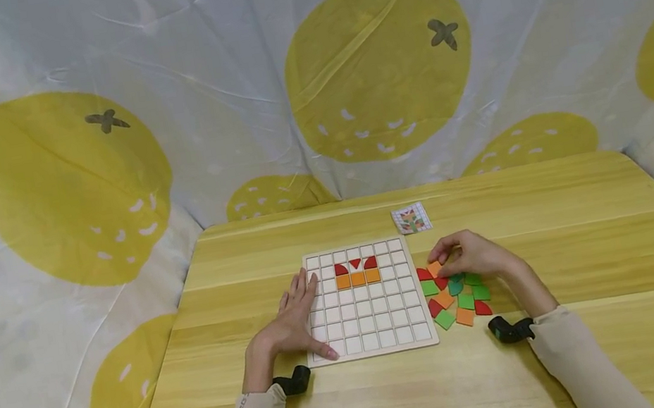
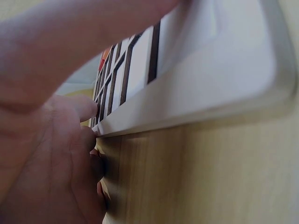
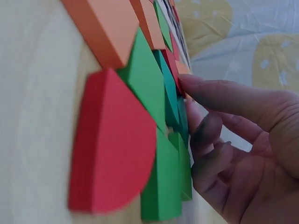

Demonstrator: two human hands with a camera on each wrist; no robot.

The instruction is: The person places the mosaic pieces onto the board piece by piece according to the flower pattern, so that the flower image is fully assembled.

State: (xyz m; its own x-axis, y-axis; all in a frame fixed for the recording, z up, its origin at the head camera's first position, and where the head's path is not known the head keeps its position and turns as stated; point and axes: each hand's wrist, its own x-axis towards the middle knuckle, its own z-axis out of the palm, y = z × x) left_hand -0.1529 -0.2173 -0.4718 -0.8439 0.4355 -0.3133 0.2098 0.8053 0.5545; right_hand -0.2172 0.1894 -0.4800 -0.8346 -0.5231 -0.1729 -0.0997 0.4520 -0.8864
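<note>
A white square grid board (image 1: 357,310) lies on the table. My left hand (image 1: 294,318) rests on its left edge with fingers spread, the thumb over the near left corner. Three red pieces, the middle one a triangle (image 1: 355,264), sit in the board's upper part. Directly below them is a row of three orange squares (image 1: 357,278). Right of the board, my right hand (image 1: 470,255) pinches an orange square tile (image 1: 435,269) between thumb and fingertips, over the loose pieces. In the right wrist view, the thumb partly hides that tile, close beside a red piece (image 3: 172,70).
Loose green squares (image 1: 444,319), orange squares (image 1: 465,317), teal pieces and red rounded pieces (image 1: 482,308) are heaped right of the board, some overlapping. A small pattern card (image 1: 411,218) lies behind the board. A lemon-print curtain (image 1: 234,104) hangs behind the wooden table (image 1: 396,400).
</note>
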